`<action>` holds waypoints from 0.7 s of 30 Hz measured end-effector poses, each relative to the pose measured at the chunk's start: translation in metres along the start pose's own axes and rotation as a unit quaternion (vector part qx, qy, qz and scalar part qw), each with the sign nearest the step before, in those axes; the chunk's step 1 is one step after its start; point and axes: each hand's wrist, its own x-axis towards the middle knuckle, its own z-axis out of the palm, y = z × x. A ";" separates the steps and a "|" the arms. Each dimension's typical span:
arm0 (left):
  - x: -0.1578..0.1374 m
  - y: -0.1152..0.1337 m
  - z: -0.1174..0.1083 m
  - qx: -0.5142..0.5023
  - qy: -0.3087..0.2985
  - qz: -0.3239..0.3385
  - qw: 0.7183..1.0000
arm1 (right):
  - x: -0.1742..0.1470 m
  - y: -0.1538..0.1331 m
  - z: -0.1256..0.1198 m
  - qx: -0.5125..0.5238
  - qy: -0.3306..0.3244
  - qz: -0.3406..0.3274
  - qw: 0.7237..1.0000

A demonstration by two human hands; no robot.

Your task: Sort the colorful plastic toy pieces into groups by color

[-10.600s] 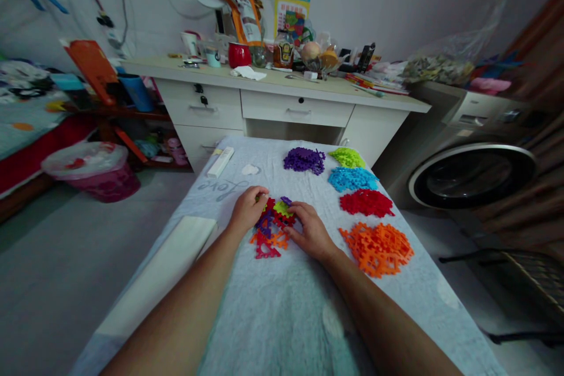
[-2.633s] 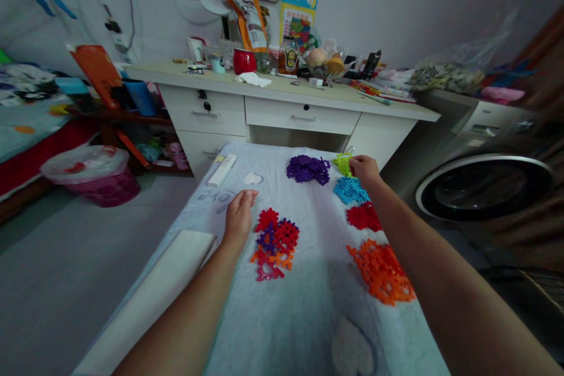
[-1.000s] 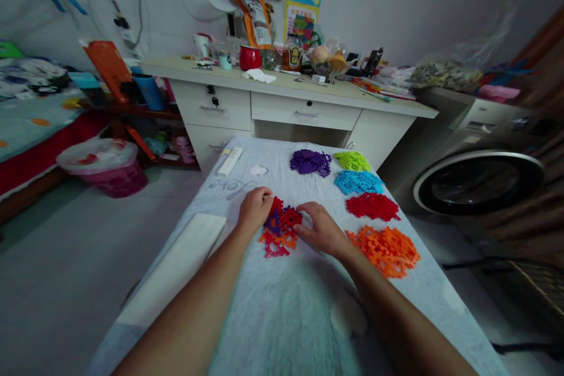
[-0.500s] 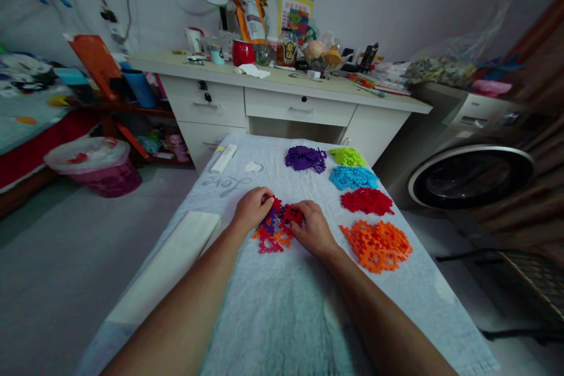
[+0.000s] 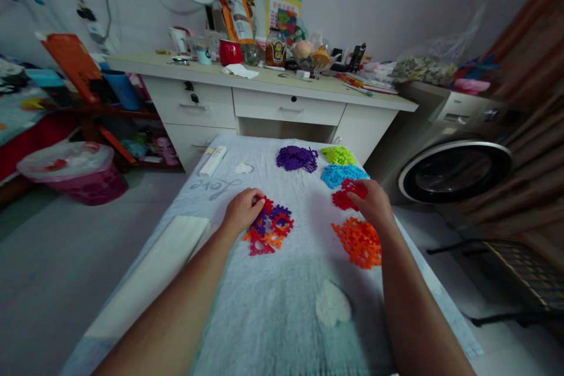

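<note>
My left hand (image 5: 243, 210) is closed on the upper left edge of a flat assembly of interlocking plastic pieces (image 5: 269, 228), coloured red, purple and orange, lying on the cloth-covered table. My right hand (image 5: 371, 202) reaches over the pile of red pieces (image 5: 343, 195), fingertips touching it; whether a piece is pinched there I cannot make out. Nearer to me lies a pile of orange pieces (image 5: 358, 242), partly behind my right forearm. Beyond the red pile are blue pieces (image 5: 341, 175) and lime green pieces (image 5: 340, 155), with purple pieces (image 5: 296, 158) to their left.
A long white box (image 5: 154, 273) lies along the table's left side, and a small white box (image 5: 213, 161) is farther back. A white desk (image 5: 282, 85) with jars and bags stands behind the table. To the right is a washing machine (image 5: 453, 147).
My right hand has left the assembly and moved right to the red pile. My left hand stays on the assembly. The whole view has shifted slightly.
</note>
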 end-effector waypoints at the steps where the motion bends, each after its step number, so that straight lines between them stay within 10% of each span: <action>1: 0.000 0.000 0.000 0.002 -0.001 -0.001 1.000 | 0.003 0.011 -0.003 -0.026 -0.005 0.016 1.000; 14: 0.002 -0.005 0.002 -0.003 0.004 -0.008 1.000 | 0.005 0.053 -0.002 -0.144 -0.023 0.066 0.987; 21: 0.001 0.000 0.000 -0.021 0.003 -0.019 1.000 | -0.001 0.016 -0.013 -0.072 0.033 0.010 0.997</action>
